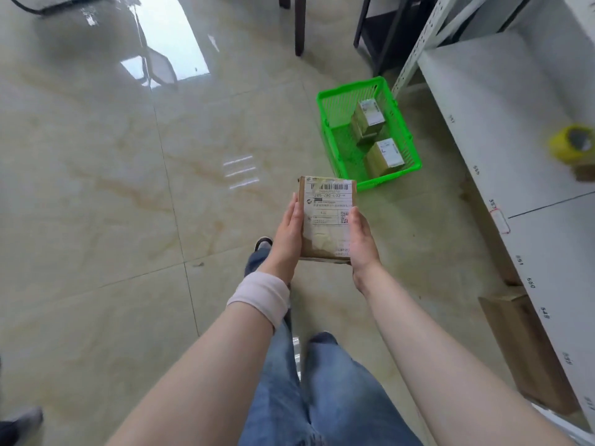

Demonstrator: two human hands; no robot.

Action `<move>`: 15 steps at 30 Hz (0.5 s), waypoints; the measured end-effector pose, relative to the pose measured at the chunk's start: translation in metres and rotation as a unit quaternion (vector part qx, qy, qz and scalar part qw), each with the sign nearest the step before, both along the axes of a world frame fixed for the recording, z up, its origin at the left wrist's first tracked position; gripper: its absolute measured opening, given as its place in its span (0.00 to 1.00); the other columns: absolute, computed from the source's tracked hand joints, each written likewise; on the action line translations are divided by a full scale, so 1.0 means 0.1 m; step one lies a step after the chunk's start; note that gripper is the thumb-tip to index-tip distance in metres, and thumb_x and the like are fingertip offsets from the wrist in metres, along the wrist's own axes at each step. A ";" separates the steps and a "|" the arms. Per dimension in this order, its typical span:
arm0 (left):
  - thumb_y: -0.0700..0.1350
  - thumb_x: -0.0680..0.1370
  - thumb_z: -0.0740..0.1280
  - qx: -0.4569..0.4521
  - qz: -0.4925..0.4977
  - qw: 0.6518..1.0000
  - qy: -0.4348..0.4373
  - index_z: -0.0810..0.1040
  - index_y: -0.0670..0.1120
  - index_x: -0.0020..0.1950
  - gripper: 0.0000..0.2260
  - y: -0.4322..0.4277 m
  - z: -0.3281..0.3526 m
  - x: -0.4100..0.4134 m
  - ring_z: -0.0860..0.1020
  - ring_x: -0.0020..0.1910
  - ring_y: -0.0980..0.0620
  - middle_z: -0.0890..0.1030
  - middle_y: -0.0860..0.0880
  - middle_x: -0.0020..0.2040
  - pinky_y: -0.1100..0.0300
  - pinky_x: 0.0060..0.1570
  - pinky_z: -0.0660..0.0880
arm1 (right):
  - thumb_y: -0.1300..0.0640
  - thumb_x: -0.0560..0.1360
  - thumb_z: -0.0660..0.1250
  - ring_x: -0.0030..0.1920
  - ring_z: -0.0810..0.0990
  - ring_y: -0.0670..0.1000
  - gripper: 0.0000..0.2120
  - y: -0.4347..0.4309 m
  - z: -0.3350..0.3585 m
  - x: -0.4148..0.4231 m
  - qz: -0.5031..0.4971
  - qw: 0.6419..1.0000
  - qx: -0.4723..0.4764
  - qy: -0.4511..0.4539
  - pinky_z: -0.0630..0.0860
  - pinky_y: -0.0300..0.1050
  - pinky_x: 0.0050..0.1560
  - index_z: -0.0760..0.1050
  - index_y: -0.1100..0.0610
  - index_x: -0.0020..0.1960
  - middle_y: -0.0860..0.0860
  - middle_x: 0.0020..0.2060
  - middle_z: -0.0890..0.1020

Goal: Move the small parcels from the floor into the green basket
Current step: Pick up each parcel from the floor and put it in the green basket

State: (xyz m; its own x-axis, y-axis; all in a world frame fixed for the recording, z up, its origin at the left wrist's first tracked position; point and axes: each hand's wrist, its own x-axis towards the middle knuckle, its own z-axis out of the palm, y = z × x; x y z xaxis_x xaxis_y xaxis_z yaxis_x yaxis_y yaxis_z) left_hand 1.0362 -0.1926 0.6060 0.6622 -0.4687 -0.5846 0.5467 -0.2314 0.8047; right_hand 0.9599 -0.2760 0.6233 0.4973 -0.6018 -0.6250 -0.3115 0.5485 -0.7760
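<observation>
Both hands, left [287, 231] and right [362, 238], clasp a flat cardboard parcel [326, 220] near the green mesh basket [335, 101].

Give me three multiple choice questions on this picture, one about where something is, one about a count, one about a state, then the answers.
1. Where does the bright green plastic mesh basket stand?
A. On the white metal shelf
B. On the glossy tiled floor beside the shelf
C. On a chair

2. How many labelled brown parcels show inside the basket?
A. None
B. Two
C. Six

3. What is happening with the brown cardboard parcel with the white barcode label?
A. It lies on the floor
B. It sits in the basket
C. Both hands hold it in the air

Answers:
1 B, the basket rests on the tiled floor next to the white shelf.
2 B, one parcel and another lie there.
3 C, the left hand and right hand press its two sides.
</observation>
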 end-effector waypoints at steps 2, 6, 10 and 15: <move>0.66 0.69 0.60 -0.004 -0.007 1.000 -0.002 0.62 0.50 0.74 0.37 -0.16 0.06 0.44 0.68 0.71 0.49 0.68 0.47 0.73 0.46 0.72 0.63 | 0.48 0.80 0.54 0.60 0.76 0.51 0.22 -0.16 -0.01 0.44 -0.008 1.000 -0.004 0.005 0.74 0.44 0.59 0.66 0.57 0.70 0.55 0.65 0.76; 0.47 0.80 0.59 -0.025 -0.027 0.999 0.016 0.61 0.45 0.75 0.23 -0.49 0.06 1.28 0.69 0.70 0.46 0.70 0.42 0.71 0.46 0.71 0.65 | 0.48 0.80 0.54 0.63 0.76 0.53 0.22 -0.43 -0.02 1.25 -0.040 0.999 -0.018 0.023 0.72 0.50 0.65 0.66 0.57 0.70 0.56 0.66 0.75; 0.42 0.80 0.58 -0.031 -0.061 0.997 0.019 0.60 0.44 0.74 0.22 -0.80 0.11 1.97 0.71 0.68 0.47 0.70 0.42 0.71 0.54 0.66 0.69 | 0.47 0.80 0.54 0.62 0.76 0.54 0.20 -0.66 -0.03 1.86 -0.061 0.997 -0.022 0.040 0.72 0.54 0.66 0.68 0.54 0.68 0.54 0.63 0.77; 0.47 0.79 0.61 -0.012 -0.152 0.988 0.034 0.61 0.47 0.75 0.24 -1.30 0.02 2.59 0.70 0.69 0.48 0.70 0.45 0.71 0.50 0.70 0.66 | 0.47 0.80 0.52 0.61 0.77 0.53 0.21 -1.05 -0.10 2.33 -0.115 0.992 -0.015 0.044 0.73 0.52 0.63 0.66 0.54 0.70 0.54 0.64 0.76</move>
State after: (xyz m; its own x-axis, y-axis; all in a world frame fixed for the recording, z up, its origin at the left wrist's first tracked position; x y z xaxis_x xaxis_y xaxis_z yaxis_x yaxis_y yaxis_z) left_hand 1.2949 -0.3223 0.6075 0.4474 -0.6541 -0.6100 0.5079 -0.3756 0.7753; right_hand 1.1924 -0.3809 0.6137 0.2890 -0.7117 -0.6403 -0.2486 0.5901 -0.7681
